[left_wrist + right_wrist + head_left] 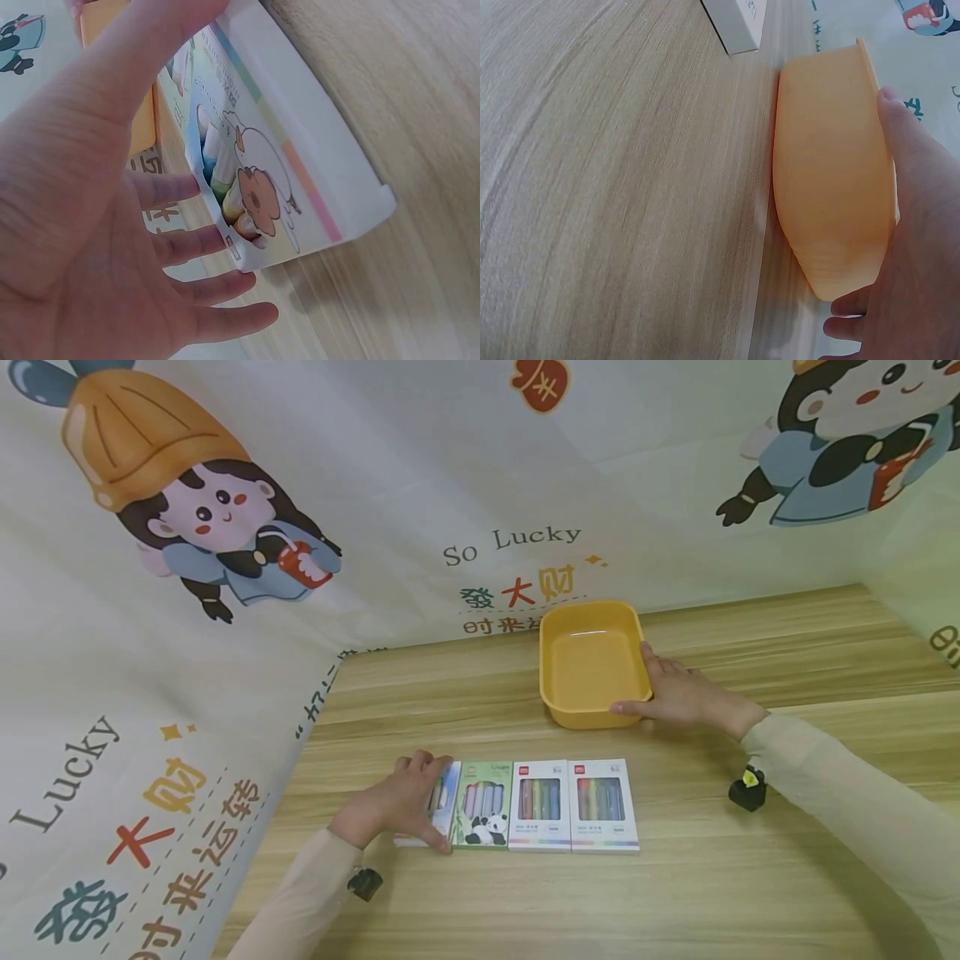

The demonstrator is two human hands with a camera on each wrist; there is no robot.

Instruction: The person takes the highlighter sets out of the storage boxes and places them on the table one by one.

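Observation:
Four slim boxes of coloured pens lie side by side in the head view. My left hand (405, 797) spans the leftmost box (446, 797), thumb at its near edge and fingertips at its far edge, hiding much of it. The left wrist view shows that box's duck picture (262, 161) and the fingers against its edge. To the right lie a green panda box (483, 806) and two white pen boxes (540, 806). Behind them stands a yellow plastic bin (592, 664) with nothing visible inside. My right hand (686, 693) holds its right side, thumb at the near rim.
The boxes and bin rest on a wood-grain tabletop (525, 902). A printed cloth (420, 460) with cartoon figures and lettering hangs behind and along the left. Close behind the bin, the cloth meets the table. A white box corner (739, 30) shows in the right wrist view.

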